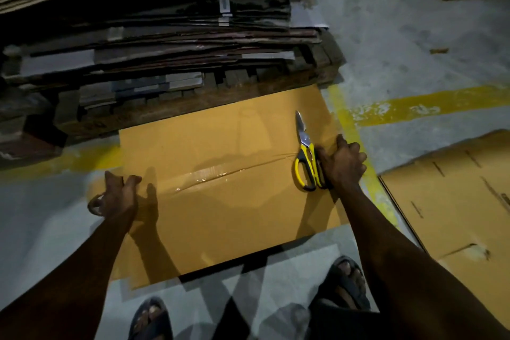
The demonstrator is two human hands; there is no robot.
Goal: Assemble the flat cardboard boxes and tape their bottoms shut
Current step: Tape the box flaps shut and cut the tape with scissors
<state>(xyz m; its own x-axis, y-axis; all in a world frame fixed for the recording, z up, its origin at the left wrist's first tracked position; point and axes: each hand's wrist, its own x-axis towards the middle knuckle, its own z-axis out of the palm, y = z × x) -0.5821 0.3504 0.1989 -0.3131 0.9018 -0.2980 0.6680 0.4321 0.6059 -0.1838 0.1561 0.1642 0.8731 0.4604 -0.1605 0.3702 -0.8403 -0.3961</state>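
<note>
**Taping the bottom seam, box flipped over on the floor**

Left hand (118, 196) was curled round what looked like the tape roll (95, 205), just off the left edge of the box (220, 215), which sat bottom-up on the floor by the stack of flat cardboard (165, 36). I'd keep that roll pulled tight and low so the tape (209, 174) along the middle seam lies down without more wrinkles, then rub it flat before cutting. Scissors (305, 157) lay on the box near its right edge. Right hand (343, 163) was bent at that edge, touching the handles. Couldn't tell if it gripped them or just pinned the tape end.
</note>
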